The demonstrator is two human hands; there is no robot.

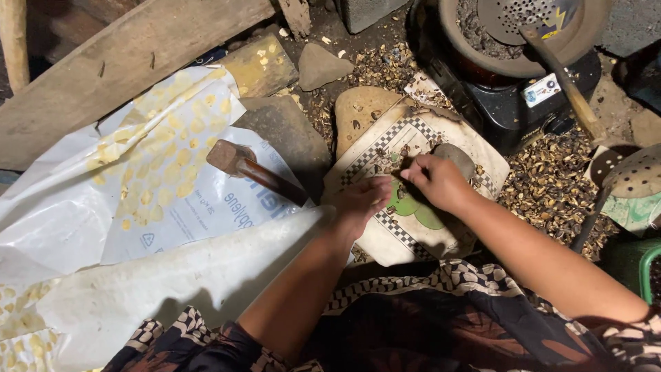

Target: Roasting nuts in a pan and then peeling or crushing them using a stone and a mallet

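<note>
Here, at the middle of the frame, both hands meet over a checkered cloth (413, 227) spread on a flat stone (361, 110). The left hand (359, 204) and right hand (437, 180) have fingers pinched together on small nut pieces (399, 195), too tiny to tell apart. These look light, hard and brittle, best taken by fingertip pinch. A hammer (237, 162) lies left of centre on a white sack (138, 179). Shell litter (551, 186) covers the ground at right, below a dark pot (496, 41).
</note>
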